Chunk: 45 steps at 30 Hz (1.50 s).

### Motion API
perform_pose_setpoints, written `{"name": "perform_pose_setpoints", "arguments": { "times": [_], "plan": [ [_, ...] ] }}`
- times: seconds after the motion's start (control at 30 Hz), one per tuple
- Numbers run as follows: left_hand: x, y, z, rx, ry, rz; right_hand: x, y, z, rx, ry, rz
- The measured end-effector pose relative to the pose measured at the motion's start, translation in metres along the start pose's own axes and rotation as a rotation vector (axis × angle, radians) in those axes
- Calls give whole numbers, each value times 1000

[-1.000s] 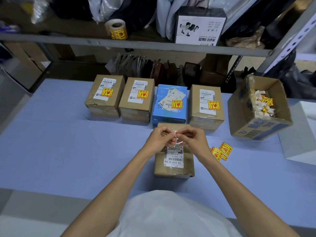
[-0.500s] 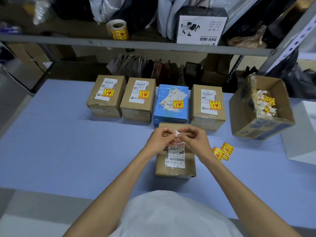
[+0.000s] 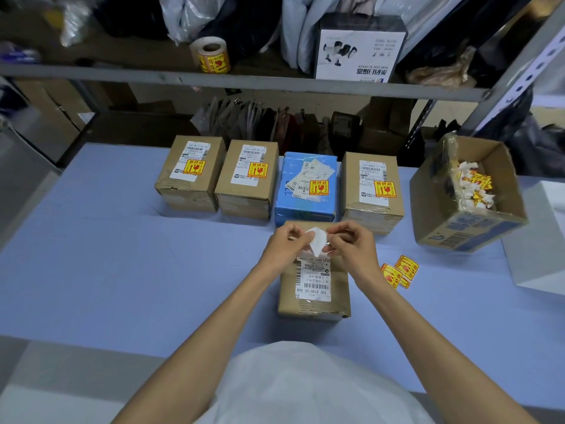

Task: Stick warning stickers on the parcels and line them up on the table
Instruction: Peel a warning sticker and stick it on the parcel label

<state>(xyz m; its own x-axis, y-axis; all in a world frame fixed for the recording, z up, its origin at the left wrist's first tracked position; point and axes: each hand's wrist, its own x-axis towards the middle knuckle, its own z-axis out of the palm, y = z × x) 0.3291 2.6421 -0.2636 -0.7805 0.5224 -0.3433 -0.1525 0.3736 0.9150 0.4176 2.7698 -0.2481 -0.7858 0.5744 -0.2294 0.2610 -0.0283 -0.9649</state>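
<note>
"Pinching what, these 2 grips?"

"The left grip [image 3: 286, 246] and the right grip [image 3: 351, 249] both pinch 1 small sticker [image 3: 316, 241] between them, with the fingers curled. Only its white side shows. They hold it above the far end of a brown parcel [image 3: 315, 301]."

"Where is this parcel?"

"It stands on the blue tabletop [image 3: 122, 255], close in front of the person, with its white shipping label facing up."

"And the others?"

"Just behind it is a row of 4 parcels [image 3: 189, 185], side by side. 3 are brown and the blue parcel [image 3: 305, 206] is number 3 from the left. Each carries a yellow warning sticker on top."

"What lies at the right side?"

"Some loose yellow stickers [image 3: 399, 272] lie on the tabletop near the right wrist. Further right, an open carton [image 3: 467, 231] sits tilted, with crumpled white and yellow papers inside. A sticker roll [image 3: 211, 55] stands on the shelf above."
</note>
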Motion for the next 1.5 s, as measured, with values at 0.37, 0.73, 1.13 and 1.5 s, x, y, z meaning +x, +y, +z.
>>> {"name": "perform_pose_setpoints", "arguments": {
  "times": [0.37,0.73,1.13,1.5],
  "plan": [
    [0,-2,-3,33,18,-47,1,4,-4,4,42,31],
    [-2,8,-6,79,139,-79,3,3,-9,-6,104,67],
    [-4,15,-4,25,63,-159,3,-2,-6,-6,92,39],
    [-11,23,-2,248,306,113,3,-5,-3,-1,116,51]
  ]
}}
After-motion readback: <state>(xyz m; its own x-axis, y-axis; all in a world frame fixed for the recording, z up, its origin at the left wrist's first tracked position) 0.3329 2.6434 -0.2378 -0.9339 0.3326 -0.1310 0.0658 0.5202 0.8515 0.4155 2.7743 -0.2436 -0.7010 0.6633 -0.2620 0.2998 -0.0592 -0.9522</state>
